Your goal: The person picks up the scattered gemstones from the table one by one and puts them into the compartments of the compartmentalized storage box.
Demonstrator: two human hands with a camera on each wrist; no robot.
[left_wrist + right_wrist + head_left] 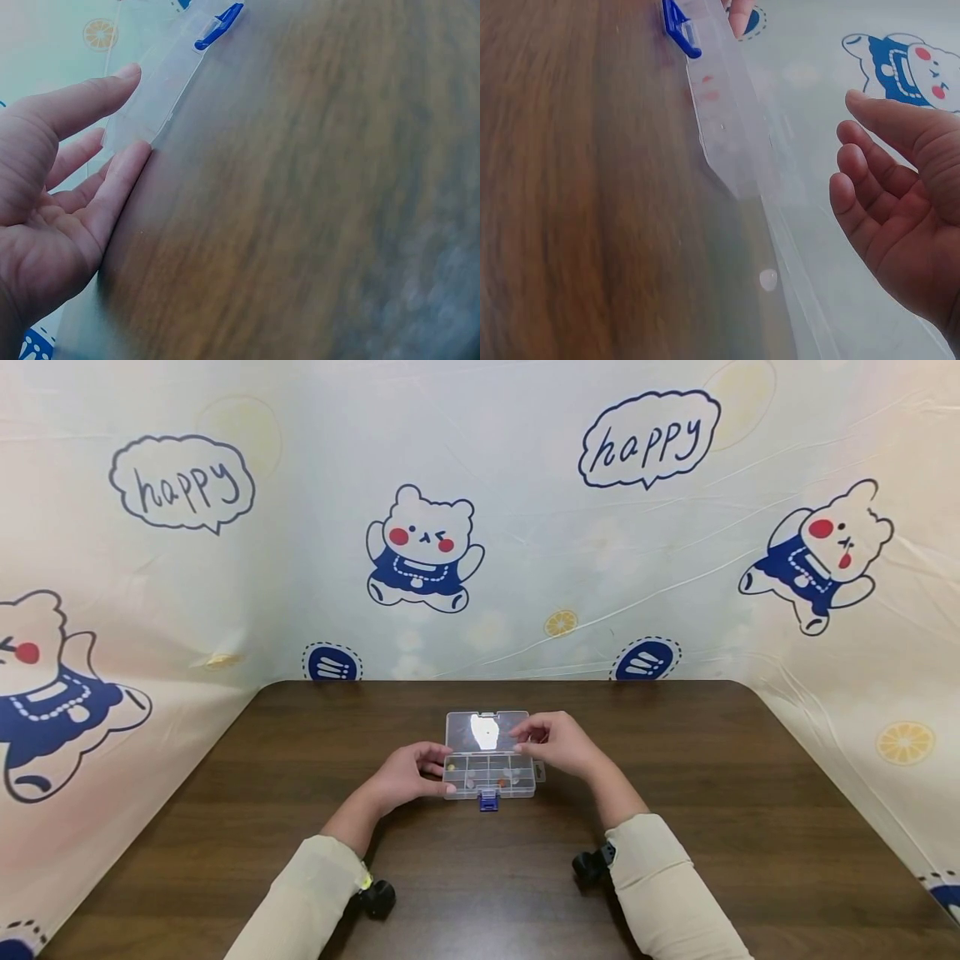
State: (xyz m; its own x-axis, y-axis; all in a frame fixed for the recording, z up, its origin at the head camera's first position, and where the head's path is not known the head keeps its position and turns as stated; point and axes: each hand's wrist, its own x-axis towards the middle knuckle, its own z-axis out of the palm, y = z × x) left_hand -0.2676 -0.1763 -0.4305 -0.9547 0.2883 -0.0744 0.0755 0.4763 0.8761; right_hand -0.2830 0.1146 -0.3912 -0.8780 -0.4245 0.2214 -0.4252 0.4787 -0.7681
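Note:
A clear plastic compartment box (pixel 489 775) lies on the table with its see-through lid (pixel 461 731) swung back. A blue latch (pixel 488 802) sticks out at its front edge. Small pieces rest in its compartments: a yellow one (pixel 452 767), an orange one (pixel 502 782) and several pale ones. My left hand (pixel 406 773) spans the box's left end, thumb by the front corner, fingertips right at the side wall. Over the right edge of the lid hovers my right hand (pixel 558 744), fingers loosely bent, nothing visible between them in the right wrist view.
The brown wooden table (pixel 300 718) extends around the box on all sides. Behind it hangs a printed cloth (pixel 525 527) with bears and lettering. Dark wrist cameras sit on both forearms. A clear hang tab (pixel 540 771) juts from the box's right end.

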